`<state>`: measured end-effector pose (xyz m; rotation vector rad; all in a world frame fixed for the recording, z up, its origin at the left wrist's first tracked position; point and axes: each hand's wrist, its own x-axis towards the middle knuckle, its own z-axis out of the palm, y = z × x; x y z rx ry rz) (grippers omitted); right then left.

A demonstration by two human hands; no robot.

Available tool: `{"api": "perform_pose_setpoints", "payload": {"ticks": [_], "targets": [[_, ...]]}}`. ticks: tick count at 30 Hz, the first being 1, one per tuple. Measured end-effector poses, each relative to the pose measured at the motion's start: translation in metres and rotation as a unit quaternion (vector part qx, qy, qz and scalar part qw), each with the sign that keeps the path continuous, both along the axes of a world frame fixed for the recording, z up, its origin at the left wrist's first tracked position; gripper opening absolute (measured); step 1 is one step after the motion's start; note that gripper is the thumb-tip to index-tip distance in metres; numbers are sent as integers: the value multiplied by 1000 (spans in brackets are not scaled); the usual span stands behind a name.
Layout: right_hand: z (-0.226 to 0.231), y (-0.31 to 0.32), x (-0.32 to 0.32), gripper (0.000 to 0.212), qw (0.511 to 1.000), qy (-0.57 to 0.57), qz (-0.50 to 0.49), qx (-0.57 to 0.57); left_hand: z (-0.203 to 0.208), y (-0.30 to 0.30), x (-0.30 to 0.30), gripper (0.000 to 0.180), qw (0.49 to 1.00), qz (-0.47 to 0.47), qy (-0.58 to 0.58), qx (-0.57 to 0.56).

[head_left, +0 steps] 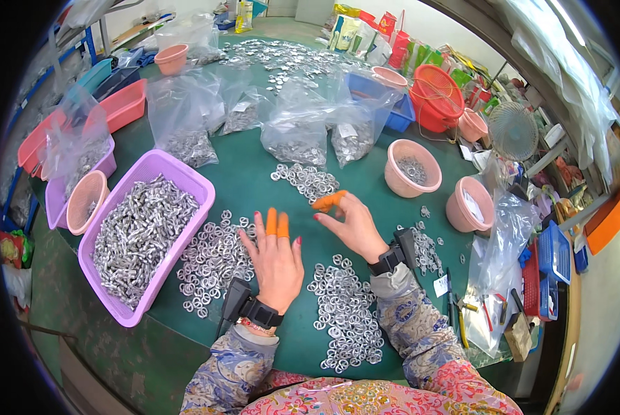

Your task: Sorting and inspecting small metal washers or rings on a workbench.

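My left hand [277,266] lies palm down with its fingers stretched and apart, two of them in orange finger covers. Its outer side is at the edge of a heap of small silver metal rings [217,259]. To its right my right hand [355,225] has its orange-covered finger and thumb apart, with nothing visible between them. Just beyond those fingertips is a smaller ring pile [304,181]. A third, larger pile of rings [344,315] lies nearer to me, between my forearms. Scattered rings [424,249] lie beside my right wrist.
A purple basket [203,190] full of silver metal parts stands at left. Clear bags of parts [296,138] line the middle of the green table [244,173]. Pink bowls [412,168] stand at right, and pliers [464,325] lie near the right edge. Loose metal pieces [282,59] cover the far end.
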<state>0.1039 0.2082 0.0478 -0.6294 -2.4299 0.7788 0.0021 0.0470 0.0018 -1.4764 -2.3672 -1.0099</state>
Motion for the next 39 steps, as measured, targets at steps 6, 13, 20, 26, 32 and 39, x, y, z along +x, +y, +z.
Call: {"api": "perform_pose_setpoints", "payload": {"ticks": [6,13,20,26,32,39], "targets": [[-41,7,28,28,995,-45,-61,63,-14,-1,1,45,998,-12,21,-58],[6,2,49,27,956,-51,90,-274,-15,-3,0,46,998,-5,23,-60],[-35,27,14,28,998,-10,-58,27,-13,1,1,45,998,-14,23,-48],[-43,30,15,18,992,18,-48,-115,-13,1,1,45,998,-8,22,-54],[-36,22,42,21,967,-21,-44,-248,-14,-2,1,45,998,-9,27,-51],[-30,16,40,27,995,-46,-88,-9,-13,-1,1,45,998,-11,27,-49]]}}
